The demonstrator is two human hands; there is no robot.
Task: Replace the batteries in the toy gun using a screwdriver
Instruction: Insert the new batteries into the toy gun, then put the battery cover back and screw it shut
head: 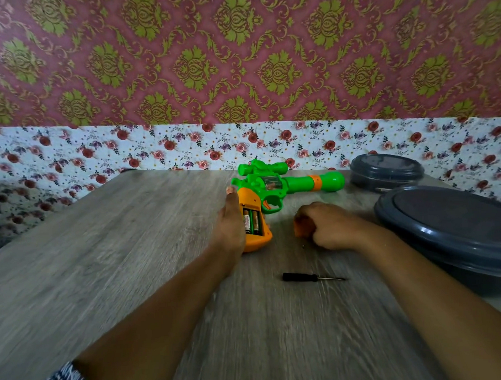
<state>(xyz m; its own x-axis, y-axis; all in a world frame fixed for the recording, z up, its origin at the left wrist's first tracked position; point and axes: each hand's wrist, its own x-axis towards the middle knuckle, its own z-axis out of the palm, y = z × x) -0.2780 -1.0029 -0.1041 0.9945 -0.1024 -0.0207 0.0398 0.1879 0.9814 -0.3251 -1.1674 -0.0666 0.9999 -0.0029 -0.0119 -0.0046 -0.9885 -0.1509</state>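
Left hand (229, 222) rests flat, steadying the toy gun (272, 189); right hand (328, 226) fingers curl around the orange cover (302, 226), exposing batteries (252, 221).

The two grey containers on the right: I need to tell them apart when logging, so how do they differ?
The near grey container looks much larger in the picture and runs off the right edge; the far grey container shows whole. The near one lies beside the right hand; the far one sits at the table's back edge, just past the toy gun muzzle. Both are dark grey, rounded and lidded, resting on the wooden table.
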